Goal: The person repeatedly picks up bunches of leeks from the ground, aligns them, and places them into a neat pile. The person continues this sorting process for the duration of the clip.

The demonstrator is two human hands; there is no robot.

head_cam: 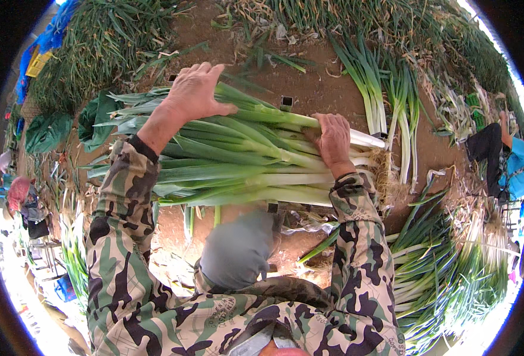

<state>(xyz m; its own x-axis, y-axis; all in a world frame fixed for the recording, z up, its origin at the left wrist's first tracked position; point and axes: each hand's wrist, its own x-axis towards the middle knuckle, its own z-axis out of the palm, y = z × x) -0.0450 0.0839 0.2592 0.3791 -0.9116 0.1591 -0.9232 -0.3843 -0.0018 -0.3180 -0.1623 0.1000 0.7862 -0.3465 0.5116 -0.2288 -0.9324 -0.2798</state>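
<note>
A thick layer of long green onions lies crosswise before me, leaves to the left and white shanks and roots to the right. My left hand is over the far edge of the leaves, thumb spread from the fingers. The fingers of my right hand curl over the white shank of the farthest onion, just short of its root end. Below the onions, square metal tube ends of a support stick out; most of that support is hidden.
Loose green onions lie on the soil beyond, and a large pile is at the right. Heaped leaves line the far side. Dark green sacks are at the left. Another person in blue sits at the far right.
</note>
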